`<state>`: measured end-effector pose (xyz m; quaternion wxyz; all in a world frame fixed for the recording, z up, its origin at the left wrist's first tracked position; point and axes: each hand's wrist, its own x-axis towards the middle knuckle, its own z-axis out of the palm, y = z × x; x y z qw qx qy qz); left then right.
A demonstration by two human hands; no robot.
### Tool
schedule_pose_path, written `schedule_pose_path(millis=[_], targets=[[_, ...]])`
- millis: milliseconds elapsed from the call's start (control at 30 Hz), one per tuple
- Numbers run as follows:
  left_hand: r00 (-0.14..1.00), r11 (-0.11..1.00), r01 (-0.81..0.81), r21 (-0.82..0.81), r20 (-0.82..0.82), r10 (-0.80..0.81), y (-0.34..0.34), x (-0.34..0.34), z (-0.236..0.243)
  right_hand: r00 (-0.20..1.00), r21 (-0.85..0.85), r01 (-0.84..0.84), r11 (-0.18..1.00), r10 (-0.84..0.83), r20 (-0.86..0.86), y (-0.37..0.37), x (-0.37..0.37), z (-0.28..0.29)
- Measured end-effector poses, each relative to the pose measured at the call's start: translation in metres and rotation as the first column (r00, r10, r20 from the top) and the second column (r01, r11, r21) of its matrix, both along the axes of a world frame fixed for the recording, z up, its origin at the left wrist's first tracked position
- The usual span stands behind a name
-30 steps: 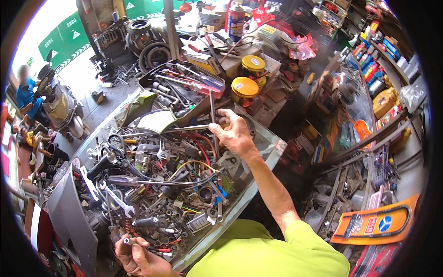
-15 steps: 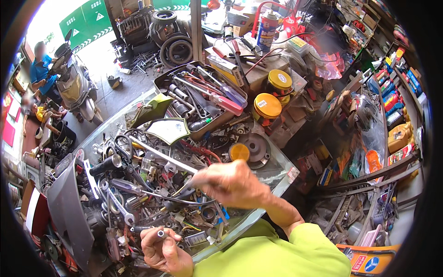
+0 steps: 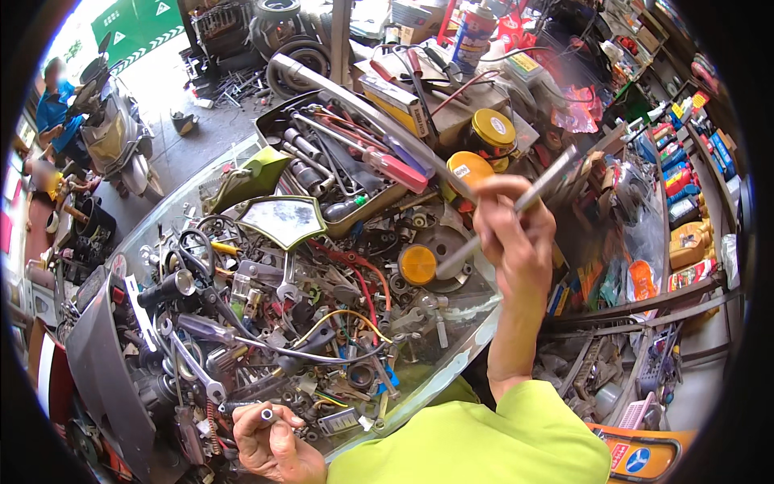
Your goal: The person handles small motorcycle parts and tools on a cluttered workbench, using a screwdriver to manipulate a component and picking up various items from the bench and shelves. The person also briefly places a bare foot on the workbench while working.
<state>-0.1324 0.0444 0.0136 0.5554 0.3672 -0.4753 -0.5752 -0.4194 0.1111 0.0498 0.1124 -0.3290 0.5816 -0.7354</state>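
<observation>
Head view: where's the T-shaped metal bar?

"Raised in the right hand, fingers closed around it where its bars meet. It's blurred; the long shaft slants up and left, above the black tool tray."

"And the left hand?"

"Low, pinching a small hollow-ended metal piece."

"Around them?"

"Loose tools and parts heaped on a glass-topped table; yellow-lidded tubs beyond the right hand."
</observation>
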Motion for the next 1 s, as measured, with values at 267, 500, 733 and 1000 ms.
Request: schedule_pose_path(millis=[267,500,733,1000], targets=[[0.995,0.985,0.096,0.144,0.007,-0.098,-0.002,-0.003,-0.001,0.949,0.139,-0.020,0.990,-0.025,0.315,-0.045,-0.069,-0.025],[0.980,0.961,0.196,0.195,-0.002,-0.199,-0.006,-0.002,-0.008,0.825,-0.074,-0.034,0.997,0.070,0.560,-0.040,-0.100,-0.047],[0.962,0.922,0.265,0.282,-0.011,-0.273,-0.013,0.000,-0.014,0.918,0.050,-0.007,0.999,-0.014,0.396,-0.036,-0.096,-0.061],[0.958,0.910,0.278,0.307,-0.015,-0.287,-0.015,0.001,-0.015,0.977,0.268,0.108,0.957,-0.152,0.147,-0.036,-0.089,-0.063]])
